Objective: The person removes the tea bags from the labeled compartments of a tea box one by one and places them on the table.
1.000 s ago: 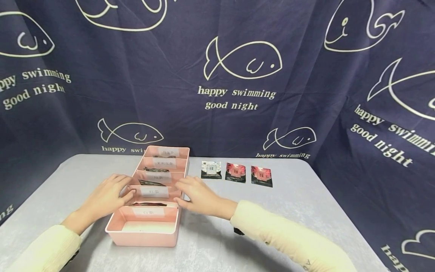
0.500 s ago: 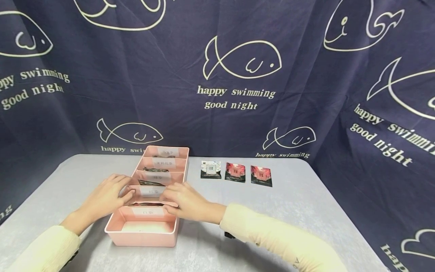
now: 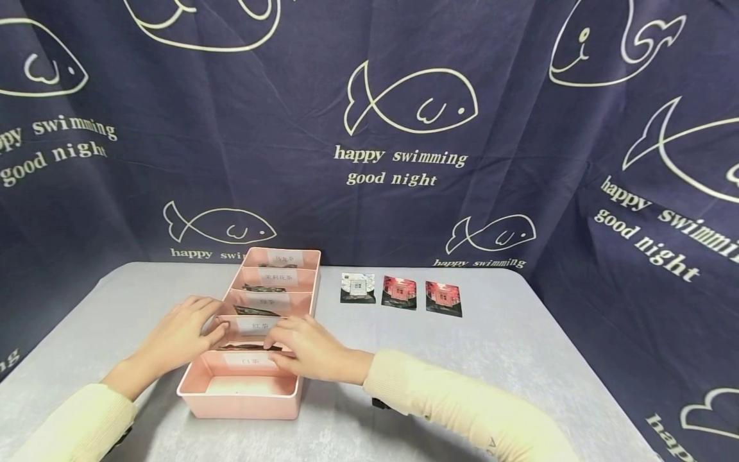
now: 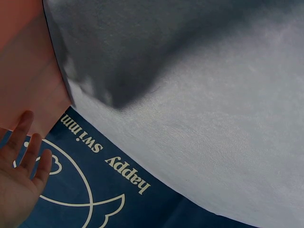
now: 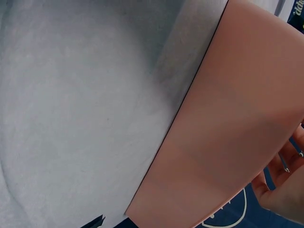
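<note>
Pink divided box (image 3: 239,405) stands lengthwise on the grey table (image 3: 450,372), left of the middle in the head view, its five compartments running away from the person, each with a white label on a pink wall. Left hand (image 3: 181,330) rests at the box's left rim beside the second compartment from the front; its fingers are loosely spread and gently bent, and in the left wrist view the fingertips overlap the pink outer wall with nothing held in the part that shows. Right hand (image 3: 308,350) reaches over the right rim to that same compartment, fingers bent, thumb and forefinger a little apart at the right end of a dark sachet (image 3: 242,347); whether they pinch it or merely touch it I cannot tell, and the right wrist view shows only some of the fingers beyond the wall. Further back in the box, dark sachets poke up in the next three compartments. To its right on the table lie, in a row and well apart from the hands, a white-and-black sachet (image 3: 358,288) and two red-and-black sachets (image 3: 399,293). Behind the table hangs a dark blue cloth (image 3: 404,224) with white fish outlines and lettering
</note>
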The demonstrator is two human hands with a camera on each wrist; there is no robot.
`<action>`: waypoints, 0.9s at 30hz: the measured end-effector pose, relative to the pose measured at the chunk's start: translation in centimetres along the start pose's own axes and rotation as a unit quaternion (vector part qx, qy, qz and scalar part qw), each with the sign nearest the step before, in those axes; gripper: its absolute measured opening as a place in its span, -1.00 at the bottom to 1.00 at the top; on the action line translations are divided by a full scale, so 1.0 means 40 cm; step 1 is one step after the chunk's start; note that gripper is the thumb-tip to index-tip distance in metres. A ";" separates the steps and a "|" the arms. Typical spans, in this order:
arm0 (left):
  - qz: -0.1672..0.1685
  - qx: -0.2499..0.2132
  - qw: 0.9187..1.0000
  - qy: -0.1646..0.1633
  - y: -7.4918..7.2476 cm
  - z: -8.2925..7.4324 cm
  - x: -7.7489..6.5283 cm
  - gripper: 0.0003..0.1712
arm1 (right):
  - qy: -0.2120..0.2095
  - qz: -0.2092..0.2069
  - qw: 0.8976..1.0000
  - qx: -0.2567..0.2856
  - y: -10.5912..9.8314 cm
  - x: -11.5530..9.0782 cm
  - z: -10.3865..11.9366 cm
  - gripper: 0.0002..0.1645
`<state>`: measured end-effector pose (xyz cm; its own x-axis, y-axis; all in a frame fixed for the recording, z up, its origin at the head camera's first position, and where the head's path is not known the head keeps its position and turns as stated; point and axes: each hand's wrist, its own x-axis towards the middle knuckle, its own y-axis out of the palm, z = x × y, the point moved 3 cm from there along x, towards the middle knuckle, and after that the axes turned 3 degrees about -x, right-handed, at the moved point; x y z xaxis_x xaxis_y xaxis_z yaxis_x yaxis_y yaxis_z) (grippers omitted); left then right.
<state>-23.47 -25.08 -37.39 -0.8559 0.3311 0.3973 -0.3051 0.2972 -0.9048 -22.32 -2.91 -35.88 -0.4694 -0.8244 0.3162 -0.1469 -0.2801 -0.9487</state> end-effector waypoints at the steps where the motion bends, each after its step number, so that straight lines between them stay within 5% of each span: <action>1: -0.001 0.000 1.000 0.001 0.000 0.000 0.000 -0.61 | 0.002 -0.002 1.000 0.000 0.001 0.001 0.000 -0.81; 27: -0.004 -0.002 1.000 0.002 0.002 0.000 0.000 -0.64 | 0.019 -0.087 0.996 0.012 0.001 0.006 0.007 -0.95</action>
<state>-23.50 -25.03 -37.47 -0.8515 0.3331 0.4049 -0.3097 0.3036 -0.9011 -22.18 -3.27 -35.86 -0.4717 -0.7428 0.4752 -0.2082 -0.4299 -0.8786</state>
